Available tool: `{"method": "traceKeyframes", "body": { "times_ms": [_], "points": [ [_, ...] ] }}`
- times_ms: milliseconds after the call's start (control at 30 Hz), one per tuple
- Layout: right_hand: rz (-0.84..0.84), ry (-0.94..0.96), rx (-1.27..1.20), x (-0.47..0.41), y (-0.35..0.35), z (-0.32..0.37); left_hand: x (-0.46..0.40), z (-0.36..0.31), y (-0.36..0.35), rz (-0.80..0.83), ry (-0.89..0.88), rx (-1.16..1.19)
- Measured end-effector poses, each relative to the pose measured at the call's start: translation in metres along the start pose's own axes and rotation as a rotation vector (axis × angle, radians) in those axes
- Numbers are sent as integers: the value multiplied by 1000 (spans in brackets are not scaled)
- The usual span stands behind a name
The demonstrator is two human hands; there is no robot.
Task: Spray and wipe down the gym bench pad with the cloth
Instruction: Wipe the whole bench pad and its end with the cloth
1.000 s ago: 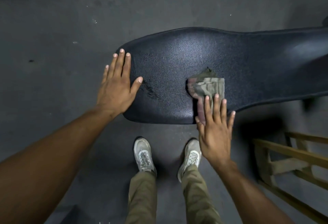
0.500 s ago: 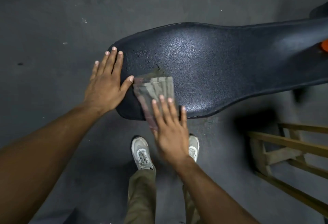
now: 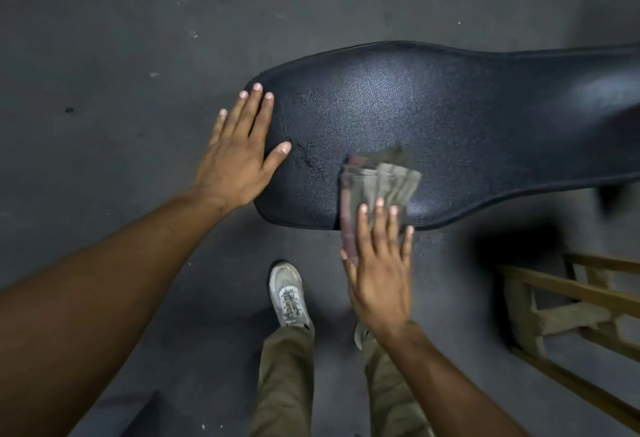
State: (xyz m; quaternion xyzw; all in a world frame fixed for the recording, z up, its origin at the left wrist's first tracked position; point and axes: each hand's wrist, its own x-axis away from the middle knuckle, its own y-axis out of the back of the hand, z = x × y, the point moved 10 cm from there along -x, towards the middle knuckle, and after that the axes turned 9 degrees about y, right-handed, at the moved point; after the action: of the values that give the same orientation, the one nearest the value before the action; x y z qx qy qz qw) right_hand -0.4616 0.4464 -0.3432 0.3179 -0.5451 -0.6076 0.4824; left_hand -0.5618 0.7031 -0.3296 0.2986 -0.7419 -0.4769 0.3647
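Bare forearms, olive trousers [image 3: 284, 384], pale grey laced sneakers [image 3: 289, 294].

Both arms reach forward and down, hands flat.

The left hand [image 3: 239, 159] lies palm down with fingers spread and thumb angled out to the right, forearm stretching back to the lower left. The right hand [image 3: 379, 270] is also palm down, fingers extended and close together, slightly blurred, its forearm running back to the lower right.

The right hand [image 3: 379, 273] presses a cloth [image 3: 379, 182] flat on the bench pad [image 3: 450, 117], while the left hand [image 3: 239, 156] rests open at its end.
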Motion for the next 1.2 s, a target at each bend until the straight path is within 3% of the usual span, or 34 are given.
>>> {"method": "traceKeyframes", "body": {
  "times_ms": [333,733,933,1033,1200],
  "points": [
    [11,150,5,-63,19,78,42,30,-17,-10,156,103],
    [14,115,-58,-168,44,73,28,36,-8,59,96,74],
    [112,140,-60,-240,52,59,57,27,-24,8,219,197],
    [154,258,-63,-249,48,88,70,28,-37,5,287,252],
    [277,627,37,-232,38,138,78,25,-46,-21,340,311]
  ]
}}
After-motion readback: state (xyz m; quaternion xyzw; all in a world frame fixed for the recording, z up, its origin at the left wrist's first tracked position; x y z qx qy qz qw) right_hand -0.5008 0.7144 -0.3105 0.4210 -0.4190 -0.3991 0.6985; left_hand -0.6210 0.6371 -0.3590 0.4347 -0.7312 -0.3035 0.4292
